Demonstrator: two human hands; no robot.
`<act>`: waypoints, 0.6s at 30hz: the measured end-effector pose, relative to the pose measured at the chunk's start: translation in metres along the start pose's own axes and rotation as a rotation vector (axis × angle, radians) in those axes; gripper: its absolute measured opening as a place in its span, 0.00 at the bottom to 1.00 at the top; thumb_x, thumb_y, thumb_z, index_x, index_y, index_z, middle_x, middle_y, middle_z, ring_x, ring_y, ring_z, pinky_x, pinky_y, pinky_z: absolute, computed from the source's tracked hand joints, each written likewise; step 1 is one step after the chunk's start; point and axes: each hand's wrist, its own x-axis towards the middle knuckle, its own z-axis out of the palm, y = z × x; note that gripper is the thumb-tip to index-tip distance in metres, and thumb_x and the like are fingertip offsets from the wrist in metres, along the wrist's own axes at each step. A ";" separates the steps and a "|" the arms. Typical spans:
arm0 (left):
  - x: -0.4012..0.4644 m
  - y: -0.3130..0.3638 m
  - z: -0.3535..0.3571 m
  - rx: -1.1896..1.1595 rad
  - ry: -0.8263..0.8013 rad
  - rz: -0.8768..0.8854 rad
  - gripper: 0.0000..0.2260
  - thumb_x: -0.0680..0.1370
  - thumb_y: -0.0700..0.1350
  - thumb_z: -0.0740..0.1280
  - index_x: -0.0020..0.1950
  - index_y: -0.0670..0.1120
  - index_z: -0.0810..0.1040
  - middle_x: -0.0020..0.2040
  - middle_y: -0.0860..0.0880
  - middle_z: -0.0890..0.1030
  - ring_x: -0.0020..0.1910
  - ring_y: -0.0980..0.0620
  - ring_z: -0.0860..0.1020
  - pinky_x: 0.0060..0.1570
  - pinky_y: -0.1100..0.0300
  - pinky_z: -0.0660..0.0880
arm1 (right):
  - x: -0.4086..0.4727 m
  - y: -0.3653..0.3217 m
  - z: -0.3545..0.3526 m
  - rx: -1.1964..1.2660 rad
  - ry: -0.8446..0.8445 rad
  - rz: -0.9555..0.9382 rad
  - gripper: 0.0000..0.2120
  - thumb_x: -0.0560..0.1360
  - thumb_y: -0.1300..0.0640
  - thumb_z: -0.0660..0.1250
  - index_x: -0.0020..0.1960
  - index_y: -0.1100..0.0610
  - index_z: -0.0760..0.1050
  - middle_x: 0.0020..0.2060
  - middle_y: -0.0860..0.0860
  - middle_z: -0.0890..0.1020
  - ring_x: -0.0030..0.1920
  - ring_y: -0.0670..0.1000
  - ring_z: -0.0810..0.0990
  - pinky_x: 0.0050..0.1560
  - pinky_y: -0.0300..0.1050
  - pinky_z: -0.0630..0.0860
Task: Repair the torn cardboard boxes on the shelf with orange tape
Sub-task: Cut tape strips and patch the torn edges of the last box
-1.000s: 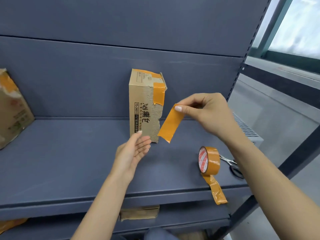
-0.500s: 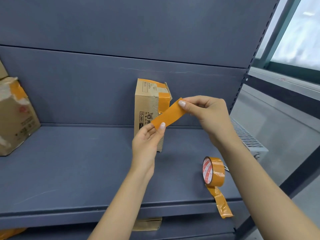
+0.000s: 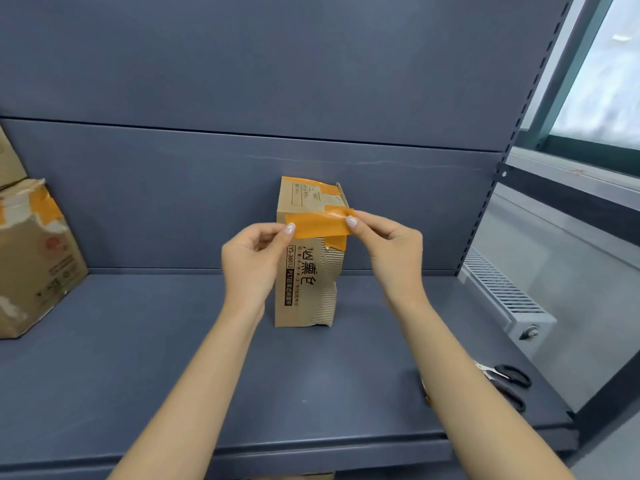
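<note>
Stretching a glossy orange tape strip [image 3: 317,225] flat between them, the left hand [image 3: 254,252] and right hand [image 3: 391,247] each pinched one end, just in front of the upright narrow cardboard box [image 3: 306,271] standing at the back of the matte blue-grey metal shelf [image 3: 138,358]. Box face was torn, ribbed corrugation exposed, older orange patches near top. Crumpled taped box [image 3: 31,261] at left; black-handled scissors [image 3: 507,381] at right.

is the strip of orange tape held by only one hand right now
No, the left hand pinches one end of the tape strip and the right hand pinches the other, in front of the box.
</note>
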 end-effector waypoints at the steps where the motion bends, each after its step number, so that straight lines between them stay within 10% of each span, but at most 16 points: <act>1: 0.005 0.000 0.001 0.034 0.015 0.022 0.02 0.74 0.45 0.73 0.44 0.51 0.82 0.43 0.52 0.84 0.46 0.55 0.81 0.49 0.63 0.78 | 0.003 0.004 0.005 -0.005 0.030 -0.010 0.10 0.73 0.57 0.73 0.54 0.56 0.84 0.47 0.46 0.86 0.50 0.40 0.82 0.47 0.29 0.76; 18: 0.039 -0.029 0.013 0.252 0.210 0.272 0.05 0.73 0.45 0.74 0.48 0.48 0.84 0.41 0.56 0.79 0.41 0.60 0.78 0.41 0.76 0.72 | 0.025 0.053 0.041 -0.223 0.241 -0.234 0.11 0.73 0.53 0.73 0.54 0.53 0.84 0.43 0.41 0.79 0.49 0.46 0.78 0.47 0.32 0.75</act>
